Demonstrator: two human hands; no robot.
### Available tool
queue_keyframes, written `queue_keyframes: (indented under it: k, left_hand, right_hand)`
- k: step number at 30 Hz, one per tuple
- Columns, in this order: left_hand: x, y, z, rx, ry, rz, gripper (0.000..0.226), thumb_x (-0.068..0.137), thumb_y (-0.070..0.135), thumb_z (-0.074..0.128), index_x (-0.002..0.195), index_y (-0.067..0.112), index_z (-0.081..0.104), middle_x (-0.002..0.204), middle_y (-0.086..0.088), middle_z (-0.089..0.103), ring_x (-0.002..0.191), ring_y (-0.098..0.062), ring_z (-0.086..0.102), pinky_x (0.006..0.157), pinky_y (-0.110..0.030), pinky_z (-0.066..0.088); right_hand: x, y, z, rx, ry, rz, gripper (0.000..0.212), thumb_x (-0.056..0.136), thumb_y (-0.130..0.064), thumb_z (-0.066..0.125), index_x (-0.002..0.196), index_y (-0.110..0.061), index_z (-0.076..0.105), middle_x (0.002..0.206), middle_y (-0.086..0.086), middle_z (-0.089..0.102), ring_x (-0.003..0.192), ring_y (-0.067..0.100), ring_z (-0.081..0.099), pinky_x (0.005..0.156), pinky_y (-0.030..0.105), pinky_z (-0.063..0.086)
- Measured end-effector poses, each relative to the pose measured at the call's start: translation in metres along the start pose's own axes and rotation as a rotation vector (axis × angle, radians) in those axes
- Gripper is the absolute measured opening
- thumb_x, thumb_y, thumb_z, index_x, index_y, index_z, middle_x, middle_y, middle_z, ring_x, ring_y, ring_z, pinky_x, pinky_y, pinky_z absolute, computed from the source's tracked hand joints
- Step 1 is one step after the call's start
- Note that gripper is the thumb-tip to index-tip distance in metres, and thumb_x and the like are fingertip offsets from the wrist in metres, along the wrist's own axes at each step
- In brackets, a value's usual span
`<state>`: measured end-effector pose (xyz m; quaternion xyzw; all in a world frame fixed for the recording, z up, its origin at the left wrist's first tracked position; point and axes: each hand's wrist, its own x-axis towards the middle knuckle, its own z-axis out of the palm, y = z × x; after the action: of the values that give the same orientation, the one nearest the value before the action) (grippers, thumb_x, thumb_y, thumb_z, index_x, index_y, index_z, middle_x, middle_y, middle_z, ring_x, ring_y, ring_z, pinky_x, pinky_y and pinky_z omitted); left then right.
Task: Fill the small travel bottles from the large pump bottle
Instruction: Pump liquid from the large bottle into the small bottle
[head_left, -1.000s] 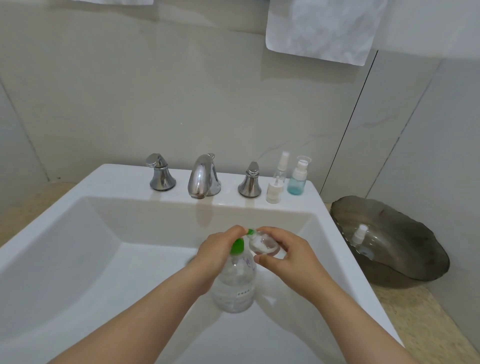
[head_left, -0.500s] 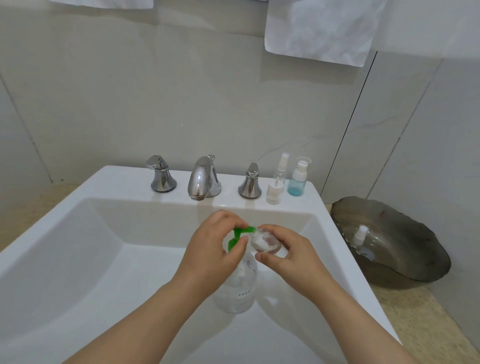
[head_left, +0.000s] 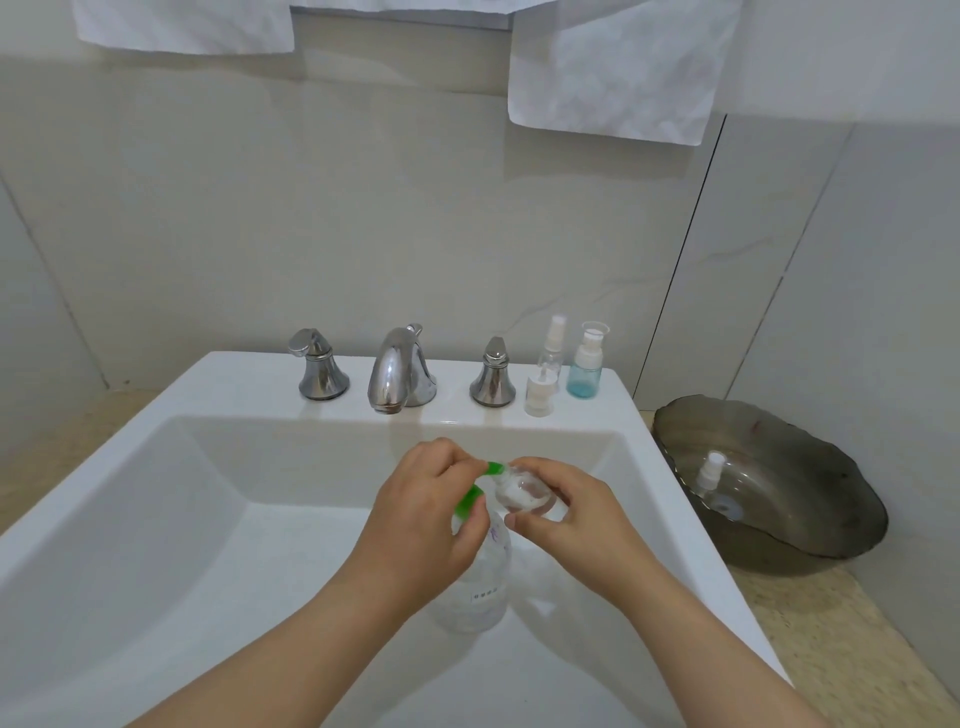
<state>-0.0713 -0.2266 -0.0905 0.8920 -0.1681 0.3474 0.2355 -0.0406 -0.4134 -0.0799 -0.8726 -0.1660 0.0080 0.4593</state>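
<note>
- Standing inside the white sink (head_left: 156, 519), at about 6 o'clock in the picture, is the big pump bottle (head_left: 478, 587). It is see-through and has a green pump top (head_left: 470, 500).
- The left hand (head_left: 423, 525) sits on top of the big pump bottle. Its fingers are curled over the green pump top and hold it.
- The right hand (head_left: 576, 519) is at 3 o'clock from the left hand, very close to it. Its fingers and thumb are curled round a small travel bottle (head_left: 519, 493).
- The small travel bottle is clear and tipped over, with its open end right at the tip of the green spout.
- At 12 o'clock from the hands, a shiny tap (head_left: 397, 371) stands on the back rim of the sink, between the left knob (head_left: 319, 371) and the right knob (head_left: 493, 371).
- At 1 o'clock from the hands, three little bottles stand close together on the rim: a tall clear spray bottle (head_left: 550, 345), a short white bottle (head_left: 538, 397) and a blue bottle (head_left: 584, 364).
- At 3 o'clock, beside the sink, is a dark dish (head_left: 805, 493) with a tiny spray bottle (head_left: 709, 475) in it.
- White towels (head_left: 618, 67) hang at 12 o'clock, up at the top.
</note>
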Motion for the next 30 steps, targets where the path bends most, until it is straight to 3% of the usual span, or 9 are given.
queue_keyframes:
  k: [8,13,22,27,30]
  left_hand:
    - [-0.003,0.001,0.019,-0.002,0.075,-0.008,0.017,0.08,0.022,0.053,0.08,0.008,0.063,0.079,-0.002,0.051,0.077,-0.014,0.039,0.066,-0.02,0.033]
    - [-0.005,0.001,0.022,0.012,0.075,-0.021,0.02,0.081,0.025,0.053,0.075,0.007,0.059,0.078,-0.002,0.05,0.076,-0.015,0.037,0.065,-0.022,0.033]
    - [-0.003,0.006,0.014,-0.08,0.009,-0.054,0.022,0.083,0.029,0.055,0.085,0.01,0.064,0.083,0.002,0.052,0.076,-0.018,0.049,0.071,-0.019,0.036]
    - [0.002,0.008,0.008,-0.147,0.007,-0.067,0.028,0.083,0.03,0.056,0.098,0.01,0.068,0.095,0.003,0.058,0.088,-0.014,0.054,0.081,-0.016,0.041]
    - [0.004,0.006,0.008,-0.156,0.034,-0.069,0.027,0.083,0.03,0.056,0.095,0.009,0.069,0.094,0.002,0.058,0.087,-0.011,0.053,0.081,-0.014,0.04]
  right_hand:
    - [0.001,0.005,0.0,-0.029,-0.031,0.015,0.046,0.073,-0.03,0.072,0.117,-0.037,0.063,0.112,-0.016,0.065,0.104,0.002,0.059,0.094,0.031,0.05]
    - [0.0,0.006,0.001,-0.027,-0.056,0.028,0.056,0.063,-0.047,0.067,0.117,-0.038,0.062,0.112,-0.016,0.066,0.102,0.002,0.061,0.093,0.033,0.051]
    - [0.0,0.005,-0.002,-0.03,-0.023,0.028,0.044,0.075,-0.026,0.077,0.116,-0.036,0.063,0.112,-0.016,0.066,0.101,0.003,0.061,0.093,0.033,0.051]
    - [0.001,0.002,-0.004,-0.012,0.019,0.0,0.042,0.077,-0.022,0.076,0.112,-0.039,0.063,0.111,-0.018,0.065,0.104,0.002,0.059,0.094,0.029,0.05]
    - [0.002,0.002,-0.002,-0.004,0.013,0.0,0.043,0.076,-0.023,0.077,0.115,-0.037,0.063,0.112,-0.017,0.065,0.104,0.003,0.059,0.094,0.03,0.05]
